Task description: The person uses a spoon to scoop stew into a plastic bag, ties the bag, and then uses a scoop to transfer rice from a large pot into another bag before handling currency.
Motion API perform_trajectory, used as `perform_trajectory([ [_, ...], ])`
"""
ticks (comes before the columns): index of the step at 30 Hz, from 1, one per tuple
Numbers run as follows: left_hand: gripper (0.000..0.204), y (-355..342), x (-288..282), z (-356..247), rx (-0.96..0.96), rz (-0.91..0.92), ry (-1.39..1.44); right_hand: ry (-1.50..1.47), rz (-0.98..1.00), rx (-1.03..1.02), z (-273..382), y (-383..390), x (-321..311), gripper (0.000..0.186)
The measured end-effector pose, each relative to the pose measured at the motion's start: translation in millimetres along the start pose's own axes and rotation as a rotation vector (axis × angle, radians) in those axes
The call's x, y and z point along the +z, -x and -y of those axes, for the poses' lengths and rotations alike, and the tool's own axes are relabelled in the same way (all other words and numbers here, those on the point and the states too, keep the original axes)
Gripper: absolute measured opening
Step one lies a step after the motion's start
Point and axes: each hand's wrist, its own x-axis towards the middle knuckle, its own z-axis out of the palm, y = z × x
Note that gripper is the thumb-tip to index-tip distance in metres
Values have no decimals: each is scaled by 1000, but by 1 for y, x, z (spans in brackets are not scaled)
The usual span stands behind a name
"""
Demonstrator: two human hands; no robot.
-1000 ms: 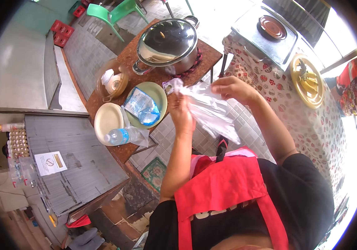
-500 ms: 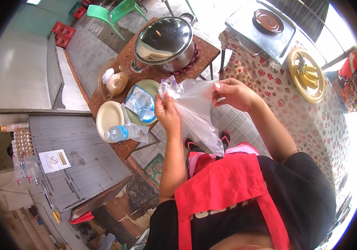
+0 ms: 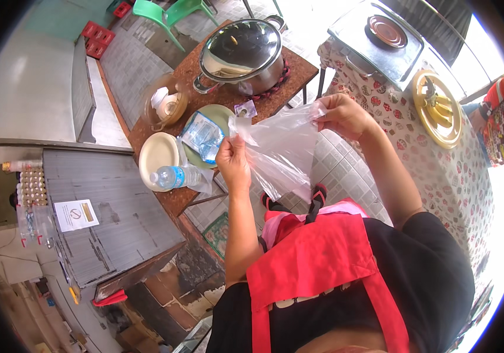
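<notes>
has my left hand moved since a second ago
Yes, leftward. A second ago the left hand was just right of the green plate; now, pinching the plastic bag, it overlaps the plate's right edge in the view.

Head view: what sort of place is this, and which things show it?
Probably a small eatery or home kitchen: a large, round, lidded metal pot, stacked red plastic crates and a green plastic chair.

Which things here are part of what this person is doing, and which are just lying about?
In use:
left hand
right hand
clear bag, held in both

Seemingly just lying about:
lidded pot
bottle
bananas
eggs
</notes>
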Motion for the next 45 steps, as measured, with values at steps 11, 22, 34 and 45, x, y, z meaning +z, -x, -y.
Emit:
perform_trajectory([
  [11,44,13,22,-27,571,-52,-812,183,-107,19,-16,-15,9,22],
  [22,27,3,62,-18,-137,167,-74,95,-150,10,-12,-15,26,18],
  [34,16,11,76,-12,62,-25,-17,97,-87,164,-9,-11,28,13],
  [45,15,16,76,-21,18,-7,-79,-199,-84,-22,-31,-24,46,17],
])
